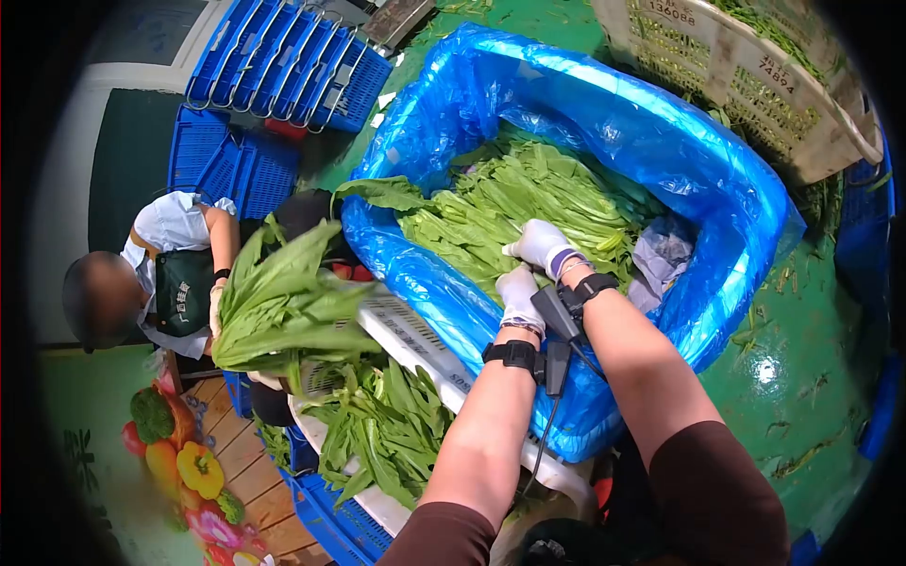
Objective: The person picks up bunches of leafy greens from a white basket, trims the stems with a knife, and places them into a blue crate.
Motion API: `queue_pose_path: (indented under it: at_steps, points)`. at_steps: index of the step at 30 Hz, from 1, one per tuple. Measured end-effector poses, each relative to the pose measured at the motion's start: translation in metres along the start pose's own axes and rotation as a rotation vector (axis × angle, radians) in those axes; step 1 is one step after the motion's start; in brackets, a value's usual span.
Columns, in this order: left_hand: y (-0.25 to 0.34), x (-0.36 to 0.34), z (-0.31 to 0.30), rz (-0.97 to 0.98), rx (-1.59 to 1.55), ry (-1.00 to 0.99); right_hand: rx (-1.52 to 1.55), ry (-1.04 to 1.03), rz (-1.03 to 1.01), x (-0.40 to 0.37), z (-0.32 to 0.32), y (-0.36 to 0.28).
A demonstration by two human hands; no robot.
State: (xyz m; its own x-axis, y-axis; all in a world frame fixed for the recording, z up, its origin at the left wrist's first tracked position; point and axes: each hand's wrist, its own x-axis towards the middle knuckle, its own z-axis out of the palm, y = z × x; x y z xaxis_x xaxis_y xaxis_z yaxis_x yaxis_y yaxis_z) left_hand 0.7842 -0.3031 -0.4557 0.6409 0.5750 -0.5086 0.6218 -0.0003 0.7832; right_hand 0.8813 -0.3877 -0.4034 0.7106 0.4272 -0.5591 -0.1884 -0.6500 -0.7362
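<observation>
Both of my hands, in white gloves, reach into a large bin lined with blue plastic (746, 179). Long leafy greens (528, 189) lie in it in a thick layer. My right hand (545, 247) rests on the near side of the greens, its fingers bent down on the leaves. Just below it, my left hand (518, 294) touches the greens near the liner's near wall; its fingertips are partly hidden. Crumpled greyish plastic (662, 257) lies at the right end inside the bin.
At left a co-worker (179, 250) holds a big bunch of greens (293, 302). Below it, more greens (387, 434) fill a white crate (415, 344). Blue baskets (274, 66) are stacked at upper left. A cream crate (746, 75) stands at upper right on the green floor (764, 396).
</observation>
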Motion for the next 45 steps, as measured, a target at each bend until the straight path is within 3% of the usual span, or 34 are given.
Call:
queue_pose_path:
  at_steps: [1,2,4,6,8,10,12,13,15,16,17,18,20,21,23,25,26,28,29,30,32,33,34,36,37,38,40,41,44,45]
  points:
    - [-0.008,0.009,0.001,0.458,0.249,0.074,0.0,0.014,-0.033,0.003,-0.007,-0.001]
    - [-0.002,0.009,0.004,0.464,0.251,0.076,0.0,0.029,-0.065,0.005,-0.014,-0.001]
    - [0.046,-0.016,0.015,0.087,-0.106,0.19,0.06,0.035,-0.109,0.006,-0.031,-0.004]
    - [0.053,-0.015,0.013,0.127,-0.02,0.176,0.085,-0.017,-0.065,0.0,-0.042,-0.008]
    - [0.052,-0.012,0.009,0.058,0.107,-0.082,0.159,-0.167,0.023,-0.015,-0.048,-0.007]
    - [-0.03,0.057,0.013,0.082,0.323,-0.223,0.203,-0.211,-0.015,-0.022,-0.05,-0.001]
    - [0.024,0.007,0.001,0.079,0.639,-0.364,0.096,-0.121,-0.042,-0.008,-0.041,0.005]
    - [0.051,-0.009,-0.007,0.078,0.64,-0.362,0.096,-0.122,-0.044,-0.007,-0.04,0.004]
    - [0.105,-0.035,-0.025,0.369,1.184,-0.404,0.133,-0.056,-0.11,-0.005,-0.037,0.0]
    - [0.132,-0.057,-0.032,0.508,1.005,-0.29,-0.033,-0.053,-0.074,0.005,-0.034,-0.005]
    - [0.152,-0.064,-0.035,0.318,0.884,-0.023,0.053,-0.01,-0.089,0.013,-0.025,0.003]
    - [0.16,-0.065,-0.043,0.499,0.891,0.208,0.139,0.035,-0.107,0.018,-0.02,0.013]
    - [0.161,-0.038,-0.059,0.524,0.844,0.422,0.19,0.12,-0.088,0.011,-0.022,0.015]
    - [0.146,-0.025,-0.065,0.528,0.845,0.425,0.254,0.052,-0.058,0.004,-0.031,0.011]
    - [0.111,-0.01,-0.072,0.279,0.574,0.061,0.347,0.022,-0.045,0.01,-0.028,0.013]
    - [0.1,-0.022,-0.068,0.259,0.832,0.025,0.353,0.022,-0.029,0.003,-0.03,0.014]
    - [0.086,-0.017,-0.068,0.309,1.017,-0.022,0.216,0.274,-0.158,0.026,-0.005,0.032]
    - [0.11,-0.065,-0.047,0.117,1.047,-0.059,0.184,0.102,-0.079,0.015,-0.015,0.025]
    - [0.094,-0.053,-0.051,0.161,1.075,-0.242,0.181,0.096,-0.081,0.007,-0.018,0.02]
    - [0.071,-0.031,-0.055,0.16,1.068,-0.238,0.194,-0.004,-0.07,0.0,-0.025,0.014]
    - [0.033,0.008,-0.056,-0.083,0.708,-0.161,0.2,-0.096,-0.058,-0.001,-0.027,0.012]
    - [0.048,-0.004,-0.049,-0.189,0.539,-0.088,0.251,-0.118,-0.071,0.005,-0.022,0.016]
    - [0.055,-0.01,-0.043,-0.189,0.533,-0.091,0.303,-0.144,-0.083,0.006,-0.017,0.018]
    - [0.063,-0.019,-0.027,-0.008,0.619,-0.138,0.232,-0.168,-0.054,-0.016,-0.023,0.003]
    - [-0.025,0.074,-0.028,0.27,0.476,-0.293,0.199,-0.167,-0.075,-0.014,-0.025,0.001]
    - [-0.009,0.06,-0.025,0.268,0.473,-0.297,0.166,-0.171,-0.093,-0.01,-0.024,0.002]
    - [0.071,-0.008,-0.026,0.26,0.057,-0.515,0.688,-0.352,-0.131,0.012,-0.011,0.019]
    - [0.098,-0.028,-0.033,0.112,0.176,-0.547,0.469,-0.259,-0.153,0.009,-0.018,0.013]
    - [0.091,-0.017,-0.052,0.305,0.402,-0.626,0.674,-0.285,-0.098,0.006,-0.014,0.013]
    - [0.106,-0.034,-0.055,0.312,0.81,-0.473,0.504,-0.159,-0.07,0.005,-0.015,0.011]
